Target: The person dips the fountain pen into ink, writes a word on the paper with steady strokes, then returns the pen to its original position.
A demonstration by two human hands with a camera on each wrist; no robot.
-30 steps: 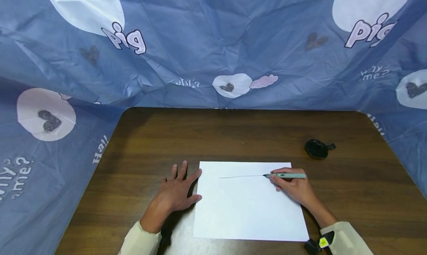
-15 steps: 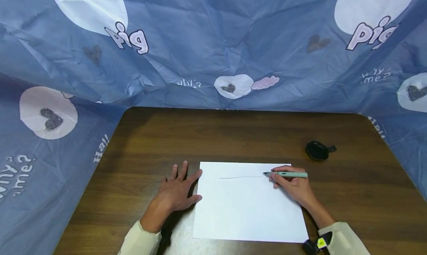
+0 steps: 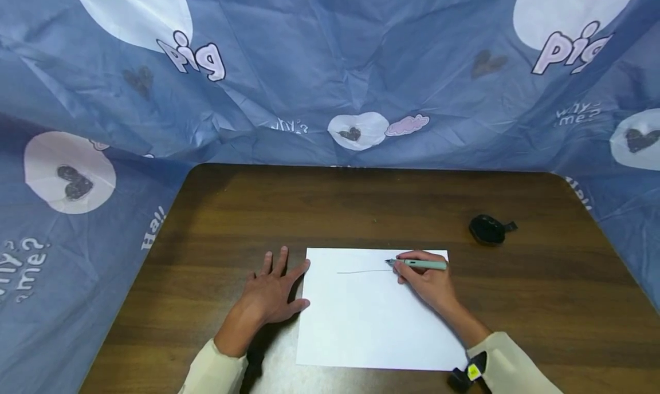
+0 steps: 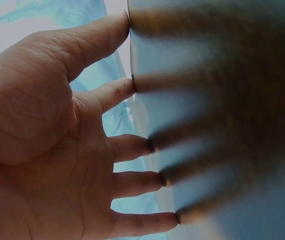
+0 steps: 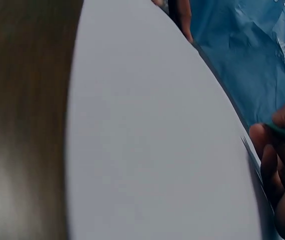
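A white sheet of paper [image 3: 371, 319] lies on the brown table, with one thin dark line [image 3: 361, 271] drawn across its upper part. My right hand [image 3: 425, 276] pinches a pale green pen [image 3: 425, 264] between thumb and fingers, its dark tip pointing left just above the line. Whether the tip touches the paper I cannot tell. With fingers spread, my left hand [image 3: 268, 296] rests on the table at the sheet's left edge, thumb and index fingertips meeting that edge. In the left wrist view its fingertips [image 4: 127, 22] press on the tabletop.
A small round black object with a tab [image 3: 487, 229] lies on the table [image 3: 330, 205] to the right, beyond the sheet. Blue printed cloth [image 3: 289, 56] hangs behind the table and at its sides. A black device with a yellow label [image 3: 473, 372] sits at the right wrist.
My right hand lifts the pen from the line's right end and carries it left and slightly away from me. The left hand stays in place. The line looks unchanged.
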